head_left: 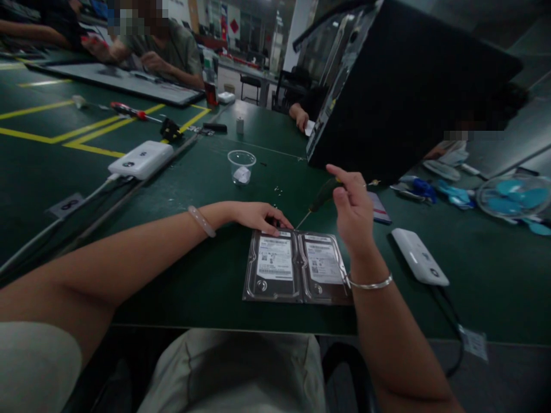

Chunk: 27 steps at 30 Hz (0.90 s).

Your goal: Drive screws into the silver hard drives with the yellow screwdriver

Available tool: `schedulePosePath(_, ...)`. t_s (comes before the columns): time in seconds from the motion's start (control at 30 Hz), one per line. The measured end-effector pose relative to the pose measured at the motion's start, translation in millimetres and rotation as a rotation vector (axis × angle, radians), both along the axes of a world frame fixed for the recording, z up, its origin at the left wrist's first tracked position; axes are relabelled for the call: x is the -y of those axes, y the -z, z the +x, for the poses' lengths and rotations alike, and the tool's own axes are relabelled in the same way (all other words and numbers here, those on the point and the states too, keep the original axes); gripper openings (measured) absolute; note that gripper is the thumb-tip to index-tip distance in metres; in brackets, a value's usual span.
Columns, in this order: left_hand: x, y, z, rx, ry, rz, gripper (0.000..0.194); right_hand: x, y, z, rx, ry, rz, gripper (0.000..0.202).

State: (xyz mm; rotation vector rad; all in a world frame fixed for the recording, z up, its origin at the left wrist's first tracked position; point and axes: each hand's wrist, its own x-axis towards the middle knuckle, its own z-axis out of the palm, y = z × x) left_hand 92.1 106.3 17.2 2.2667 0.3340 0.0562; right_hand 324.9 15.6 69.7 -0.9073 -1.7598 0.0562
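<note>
Two flat, dark metal hard drives with white printed labels, left one [274, 264] and right one [323, 265], lie label up near the table's front edge, side by side with a thin seam between. Flat on the green table [185, 312], so probably a stable base for tool work. Right forearm covers part of the right drive's outer side.

Off to the right: rounded white plastic power-bank-like box [419, 256] with a black cable, clear of the elbow.

Left hand [263, 218]: palm down, fingers bent over the left drive's far edge, fingertips near the seam. Likely steadying the drive or guiding the tip; can't tell if they pinch anything.

Right hand [355, 209]: raised, index straight out, thumb apart from it, end of a dark green-handled screwdriver [322, 196] between them. Can't tell how tightly the hidden fingers close on it. Shaft slants down-left to the drives' far edge by the seam; tilt presumably suits a fastener there, but contact is too small to confirm.

Just beyond: tiny shiny bits [278, 190], maybe screws, loose in easy reach. Then a clear plastic cup [241, 167] with something white crumpled inside, set beyond the left hand, likely so it doesn't get knocked.

Further: big black flat-sided case [413, 86], tilted in view; a co-worker's hand [300, 117] beside it with something white.
</note>
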Motion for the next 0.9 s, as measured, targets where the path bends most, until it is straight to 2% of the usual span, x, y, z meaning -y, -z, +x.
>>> schedulePosePath(0.13,0,-1.2,0,-0.004,-0.010,0.007,0.053,-1,3.2,2,-0.110,-0.275,-0.191,0.049)
schedulePosePath(0.2,0,-1.7,0,-0.009,-0.011,0.008,0.053,-3,5.1,4,-0.148,-0.335,-0.225,0.049)
schedulePosePath(0.33,0,-2.0,0,-0.011,-0.005,0.009,0.055,-8,9.2,3,-0.145,-0.262,-0.167,0.039)
schedulePosePath(0.5,0,-2.2,0,-0.020,-0.019,0.022,0.055,-6,9.9,-3,0.008,0.059,0.068,0.034)
schedulePosePath(0.57,1,-2.7,0,-0.027,-0.021,0.004,0.055,-2,7.3,-6,0.115,0.131,0.126,0.035)
schedulePosePath(0.63,2,-3.6,1,-0.027,-0.024,-0.008,0.054,1,4.2,-6,0.154,0.071,0.113,0.040)
schedulePosePath(0.77,4,-5.7,0,-0.017,-0.023,0.001,0.050,5,1.3,-5,0.095,-0.166,-0.016,0.047)
schedulePosePath(0.83,5,-6.6,0,-0.016,-0.020,-0.005,0.049,5,2.0,-7,0.081,-0.178,-0.045,0.044)
schedulePosePath(0.9,5,-7.1,0,-0.018,-0.021,-0.019,0.050,5,3.3,-10,0.060,-0.103,-0.003,0.034)
